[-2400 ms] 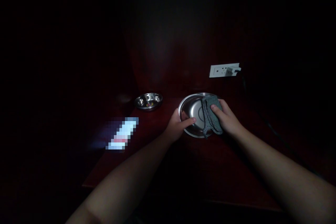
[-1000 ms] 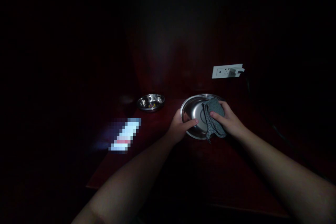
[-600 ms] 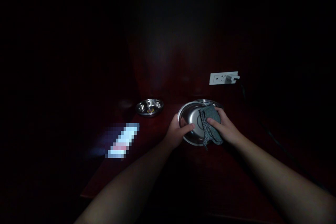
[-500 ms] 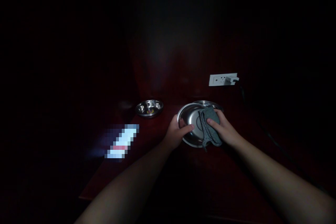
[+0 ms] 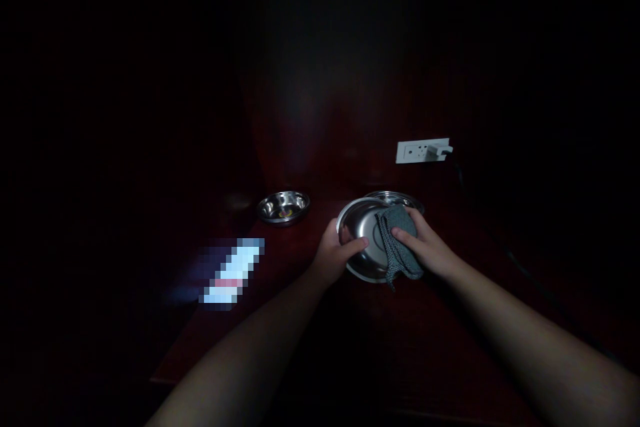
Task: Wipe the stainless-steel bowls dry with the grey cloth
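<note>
A shiny steel bowl [image 5: 357,217] is held up, tilted so that its inside faces me. My left hand [image 5: 334,253] grips the bowl's left rim, thumb inside and fingers hidden behind. My right hand [image 5: 425,243] is closed on a folded grey-green cloth [image 5: 400,230] with a checked edge, pressed over the bowl's right side. The cloth hides that part of the rim, and the right fingers are mostly behind it.
Behind the held bowl, another steel dish [image 5: 413,201] shows in part on the dark red table [image 5: 200,353]. A second steel bowl [image 5: 283,208] sits at the back left. A bright, pixelated panel [image 5: 233,277] lies nearer. A wall socket [image 5: 423,151] holds a plug.
Hardly anything differs. Both hands keep their hold on the bowl and the cloth, and the view has shifted very slightly.
</note>
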The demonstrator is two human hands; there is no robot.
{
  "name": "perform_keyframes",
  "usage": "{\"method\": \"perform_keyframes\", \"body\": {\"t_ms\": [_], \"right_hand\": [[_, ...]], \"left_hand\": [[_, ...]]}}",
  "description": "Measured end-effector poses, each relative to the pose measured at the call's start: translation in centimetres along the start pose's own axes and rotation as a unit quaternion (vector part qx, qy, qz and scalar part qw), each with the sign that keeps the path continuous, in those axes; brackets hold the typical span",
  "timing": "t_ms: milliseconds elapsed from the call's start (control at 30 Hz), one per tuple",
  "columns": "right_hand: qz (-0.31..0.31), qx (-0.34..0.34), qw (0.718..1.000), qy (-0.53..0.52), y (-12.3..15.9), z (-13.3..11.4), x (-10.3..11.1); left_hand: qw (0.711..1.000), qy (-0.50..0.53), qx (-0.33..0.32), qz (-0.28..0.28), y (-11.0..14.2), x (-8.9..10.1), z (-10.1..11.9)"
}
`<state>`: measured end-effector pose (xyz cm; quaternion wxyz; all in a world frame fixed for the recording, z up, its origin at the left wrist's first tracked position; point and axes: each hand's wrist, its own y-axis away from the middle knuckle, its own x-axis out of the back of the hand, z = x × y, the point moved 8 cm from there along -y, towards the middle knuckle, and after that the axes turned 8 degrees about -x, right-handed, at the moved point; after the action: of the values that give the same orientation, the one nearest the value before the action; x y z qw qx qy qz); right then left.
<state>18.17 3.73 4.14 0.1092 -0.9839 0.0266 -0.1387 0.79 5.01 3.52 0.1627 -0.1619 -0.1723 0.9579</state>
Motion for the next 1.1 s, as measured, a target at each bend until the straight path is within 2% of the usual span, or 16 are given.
{"method": "perform_keyframes", "body": {"t_ms": [667, 833, 933, 1100], "right_hand": [[-0.010, 0.009, 1.000, -0.012, 0.2, -0.6, -0.1], [0.017, -0.001, 1.000, -0.018, 0.1, -0.3, 0.0], [0.047, -0.032, 0.996, -0.073, -0.1, 0.3, 0.2], [0.107, -0.093, 0.974, -0.175, -0.3, 1.3, 1.0]], "left_hand": [[1.000, 0.007, -0.009, -0.026, 0.0, -0.2, -0.3], [1.000, 0.017, -0.003, -0.019, -0.1, 0.0, -0.7], [0.999, 0.039, 0.003, 0.004, -0.2, 0.1, -0.6], [0.986, 0.161, 0.045, 0.015, -0.3, -0.2, -0.5]]}}
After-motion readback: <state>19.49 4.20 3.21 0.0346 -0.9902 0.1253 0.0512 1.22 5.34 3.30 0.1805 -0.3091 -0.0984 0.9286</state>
